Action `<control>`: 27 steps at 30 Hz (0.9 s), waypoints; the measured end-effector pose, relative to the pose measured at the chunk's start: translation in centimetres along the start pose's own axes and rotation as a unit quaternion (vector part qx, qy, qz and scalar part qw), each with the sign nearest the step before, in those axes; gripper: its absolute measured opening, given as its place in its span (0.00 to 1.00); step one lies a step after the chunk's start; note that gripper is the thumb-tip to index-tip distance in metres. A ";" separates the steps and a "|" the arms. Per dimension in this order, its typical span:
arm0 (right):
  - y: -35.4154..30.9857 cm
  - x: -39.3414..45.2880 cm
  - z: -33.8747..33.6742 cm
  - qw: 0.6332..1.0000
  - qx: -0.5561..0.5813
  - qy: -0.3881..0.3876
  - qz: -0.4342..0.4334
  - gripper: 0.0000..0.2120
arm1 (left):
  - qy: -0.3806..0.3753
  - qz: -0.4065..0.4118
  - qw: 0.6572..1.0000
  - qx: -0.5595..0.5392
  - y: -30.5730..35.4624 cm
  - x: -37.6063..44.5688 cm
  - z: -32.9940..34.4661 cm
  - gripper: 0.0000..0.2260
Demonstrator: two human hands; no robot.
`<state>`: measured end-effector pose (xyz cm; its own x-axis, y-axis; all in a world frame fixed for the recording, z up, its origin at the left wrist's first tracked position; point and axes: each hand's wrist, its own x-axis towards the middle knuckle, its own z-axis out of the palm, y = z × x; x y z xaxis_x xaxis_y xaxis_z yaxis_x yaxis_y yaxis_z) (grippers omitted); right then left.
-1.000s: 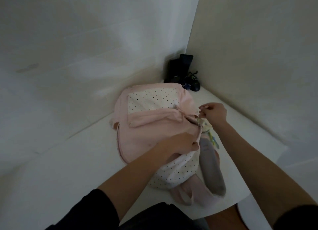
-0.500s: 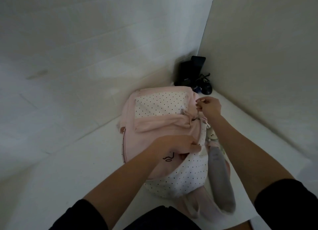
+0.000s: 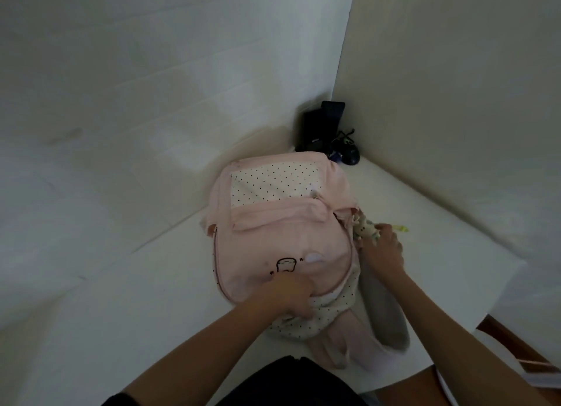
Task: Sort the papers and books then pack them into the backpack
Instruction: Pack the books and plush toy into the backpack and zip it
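While left fingers [image 3: 299,307] grip the backpack [image 3: 282,238], right fingers [image 3: 384,238] pinch its side charm [image 3: 365,229].

A white table [image 3: 127,314] fills the lower part of the frame, set into a corner of pale walls [image 3: 151,71]. In that corner, right of centre and above the middle, stands a black box-like device [image 3: 321,126], with a dark rounded object [image 3: 349,155] and tangled cord just beside it.
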<state>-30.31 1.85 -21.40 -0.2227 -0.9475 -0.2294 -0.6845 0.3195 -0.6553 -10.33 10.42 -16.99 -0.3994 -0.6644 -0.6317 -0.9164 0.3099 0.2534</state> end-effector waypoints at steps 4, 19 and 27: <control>6.8 -1.8 0.4 0.969 -0.185 -0.166 -0.008 0.42 | 0.014 -0.007 0.999 0.030 0.3 -0.1 0.3 0.17; -3.1 -7.8 -1.9 0.986 0.047 0.046 -0.153 0.13 | 0.077 0.033 0.960 -0.268 0.4 -4.0 -6.2 0.10; -14.0 -12.4 -9.6 0.891 0.151 0.255 -0.345 0.21 | 0.287 0.075 0.654 -0.696 1.1 -8.1 -19.4 0.22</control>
<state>-24.61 9.03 -2.47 -0.1612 -0.7767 0.6089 -0.5801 -0.4246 -0.6951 -8.67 2.90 2.62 -0.0651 -0.9671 -0.2458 0.1562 -0.2531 0.9547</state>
